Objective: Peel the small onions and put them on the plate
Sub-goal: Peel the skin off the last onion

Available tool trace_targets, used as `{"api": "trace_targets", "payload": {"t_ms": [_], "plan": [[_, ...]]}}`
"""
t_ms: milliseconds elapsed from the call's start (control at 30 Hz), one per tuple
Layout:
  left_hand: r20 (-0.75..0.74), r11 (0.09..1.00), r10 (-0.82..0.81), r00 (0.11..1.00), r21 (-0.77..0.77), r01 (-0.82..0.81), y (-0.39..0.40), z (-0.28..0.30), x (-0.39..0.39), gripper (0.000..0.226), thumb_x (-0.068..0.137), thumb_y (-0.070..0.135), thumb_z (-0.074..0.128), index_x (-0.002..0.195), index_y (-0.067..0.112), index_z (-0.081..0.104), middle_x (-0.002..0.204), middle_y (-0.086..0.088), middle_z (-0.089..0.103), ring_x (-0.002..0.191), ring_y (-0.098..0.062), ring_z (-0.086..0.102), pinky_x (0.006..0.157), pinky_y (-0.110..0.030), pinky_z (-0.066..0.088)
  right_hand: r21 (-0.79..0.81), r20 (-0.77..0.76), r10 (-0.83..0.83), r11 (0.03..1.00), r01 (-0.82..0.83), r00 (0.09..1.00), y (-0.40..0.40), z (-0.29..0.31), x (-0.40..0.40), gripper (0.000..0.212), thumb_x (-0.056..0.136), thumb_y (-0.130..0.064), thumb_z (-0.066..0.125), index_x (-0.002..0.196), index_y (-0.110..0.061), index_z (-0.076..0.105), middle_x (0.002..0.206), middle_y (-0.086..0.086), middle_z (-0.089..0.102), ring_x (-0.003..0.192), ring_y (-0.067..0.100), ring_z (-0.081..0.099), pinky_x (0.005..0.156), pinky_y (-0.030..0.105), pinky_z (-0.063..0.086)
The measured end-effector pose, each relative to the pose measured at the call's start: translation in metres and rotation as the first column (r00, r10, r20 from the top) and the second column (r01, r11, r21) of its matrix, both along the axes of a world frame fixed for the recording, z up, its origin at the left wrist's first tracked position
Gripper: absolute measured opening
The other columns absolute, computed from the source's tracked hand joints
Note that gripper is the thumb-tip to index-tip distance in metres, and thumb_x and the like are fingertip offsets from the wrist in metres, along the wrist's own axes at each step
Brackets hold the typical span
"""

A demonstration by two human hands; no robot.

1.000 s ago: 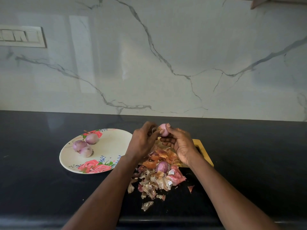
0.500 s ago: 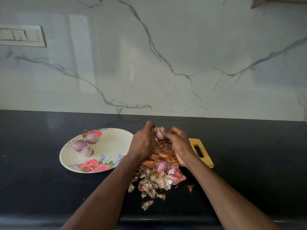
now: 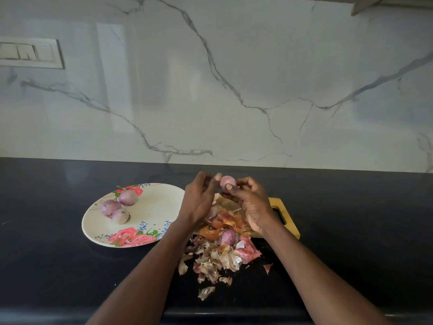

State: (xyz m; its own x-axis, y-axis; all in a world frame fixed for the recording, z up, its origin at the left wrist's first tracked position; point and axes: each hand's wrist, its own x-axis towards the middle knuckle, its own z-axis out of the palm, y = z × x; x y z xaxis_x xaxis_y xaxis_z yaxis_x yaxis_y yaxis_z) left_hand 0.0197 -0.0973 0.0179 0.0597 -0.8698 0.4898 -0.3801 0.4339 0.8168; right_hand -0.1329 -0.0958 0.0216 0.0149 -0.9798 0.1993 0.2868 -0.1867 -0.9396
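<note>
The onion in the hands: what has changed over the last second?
The onion stays pinched in the right hand, now showing more bare surface. The left hand has eased off it, fingers loosened just beside it. The three onions on the plate, the peel pile and the board are unchanged.

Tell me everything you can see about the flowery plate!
The plate is round and cream-white, smooth and glossy-looking. Pink roses with green leaves and tiny blue flowers are printed along its near and far edges. It lies flat on the dark countertop, left of the person's hands and the pile of onion skins. Three small purple onions sit together on its far left part. No hand touches it.
</note>
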Motion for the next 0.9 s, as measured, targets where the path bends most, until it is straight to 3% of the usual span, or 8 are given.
{"api": "trace_targets", "payload": {"t_ms": [67, 133, 267, 500, 633, 700, 767, 900], "plan": [[0.133, 1.000, -0.019, 0.991, 0.018, 0.017, 0.004, 0.000, -0.002, 0.040, 0.103, 0.050, 0.045, 0.091, 0.016, 0.061, 0.080, 0.002, 0.064, 0.073, -0.018, 0.061, 0.062, -0.032, 0.044, -0.030, -0.030, 0.007, 1.000, -0.008, 1.000, 0.001, -0.001, 0.001, 0.028, 0.080, -0.003, 0.080, 0.100, -0.005, 0.061, 0.107, 0.020, 0.074, 0.100, 0.036, 0.072, 0.092, 0.051, 0.057], [0.150, 0.999, -0.038, 0.988, 0.005, 0.038, 0.004, 0.000, -0.004, 0.044, 0.105, 0.049, 0.039, 0.079, 0.020, 0.060, 0.071, 0.006, 0.061, 0.066, -0.012, 0.056, 0.056, -0.024, 0.038, -0.046, -0.055, 0.007, 0.999, -0.010, 0.998, 0.001, 0.000, 0.000, 0.029, 0.079, -0.006, 0.081, 0.100, -0.005, 0.061, 0.106, 0.020, 0.074, 0.099, 0.036, 0.073, 0.094, 0.053, 0.056], [0.068, 0.999, -0.024, 0.997, -0.023, 0.025, 0.000, -0.002, -0.005, 0.054, 0.108, 0.041, 0.038, 0.072, 0.006, 0.059, 0.063, -0.001, 0.056, 0.058, -0.014, 0.049, 0.056, -0.031, 0.035, -0.070, -0.121, -0.014, 0.998, 0.005, 0.993, 0.002, 0.001, -0.002, 0.028, 0.079, -0.010, 0.082, 0.097, -0.006, 0.061, 0.107, 0.019, 0.073, 0.103, 0.038, 0.071, 0.094, 0.053, 0.056], [-0.156, 0.992, -0.024, 0.987, 0.122, 0.043, -0.004, -0.001, -0.007, 0.049, 0.108, 0.026, 0.045, 0.061, 0.013, 0.052, 0.052, 0.003, 0.047, 0.049, -0.013, 0.037, 0.055, -0.030, 0.028, -0.114, -0.163, -0.026, 0.993, 0.007, 0.986, 0.007, 0.004, -0.002, 0.031, 0.079, -0.001, 0.080, 0.102, -0.011, 0.063, 0.106, 0.007, 0.075, 0.105, 0.023, 0.070, 0.087, 0.035, 0.059], [-0.223, 0.983, -0.037, 0.974, 0.165, 0.075, -0.002, -0.001, -0.007, 0.036, 0.103, 0.021, 0.056, 0.069, 0.010, 0.058, 0.057, -0.002, 0.053, 0.050, -0.014, 0.042, 0.052, -0.029, 0.033, -0.133, -0.158, -0.021, 0.991, 0.000, 0.987, 0.007, 0.009, -0.005, 0.042, 0.076, 0.011, 0.077, 0.105, -0.018, 0.068, 0.106, 0.004, 0.074, 0.097, 0.012, 0.069, 0.076, 0.023, 0.056], [-0.264, 0.984, -0.035, 0.964, 0.160, 0.079, -0.003, 0.001, -0.006, 0.007, 0.099, 0.017, 0.063, 0.096, 0.011, 0.064, 0.081, -0.004, 0.066, 0.065, -0.015, 0.057, 0.052, -0.025, 0.044, -0.143, -0.178, -0.050, 0.989, 0.025, 0.983, 0.005, 0.009, -0.008, 0.046, 0.075, 0.011, 0.077, 0.105, -0.023, 0.071, 0.106, 0.003, 0.073, 0.097, 0.013, 0.069, 0.076, 0.024, 0.055], [-0.317, 0.984, -0.042, 0.947, 0.152, 0.095, -0.004, 0.004, -0.003, 0.015, 0.099, 0.019, 0.063, 0.111, 0.011, 0.064, 0.097, -0.007, 0.068, 0.080, -0.017, 0.060, 0.059, -0.021, 0.046, -0.156, -0.205, -0.071, 0.987, 0.039, 0.976, 0.002, 0.007, -0.009, 0.050, 0.074, 0.012, 0.077, 0.109, -0.023, 0.071, 0.108, 0.004, 0.073, 0.100, 0.015, 0.068, 0.079, 0.027, 0.056], [-0.346, 0.953, -0.193, 0.918, 0.157, 0.260, 0.002, 0.011, -0.003, 0.028, 0.099, 0.030, 0.062, 0.107, 0.006, 0.073, 0.093, -0.010, 0.075, 0.076, -0.009, 0.068, 0.060, -0.016, 0.049, -0.162, -0.215, -0.045, 0.987, 0.009, 0.976, 0.002, 0.007, -0.007, 0.054, 0.071, 0.011, 0.080, 0.116, -0.013, 0.063, 0.110, 0.004, 0.073, 0.104, 0.018, 0.068, 0.089, 0.035, 0.058]]}}
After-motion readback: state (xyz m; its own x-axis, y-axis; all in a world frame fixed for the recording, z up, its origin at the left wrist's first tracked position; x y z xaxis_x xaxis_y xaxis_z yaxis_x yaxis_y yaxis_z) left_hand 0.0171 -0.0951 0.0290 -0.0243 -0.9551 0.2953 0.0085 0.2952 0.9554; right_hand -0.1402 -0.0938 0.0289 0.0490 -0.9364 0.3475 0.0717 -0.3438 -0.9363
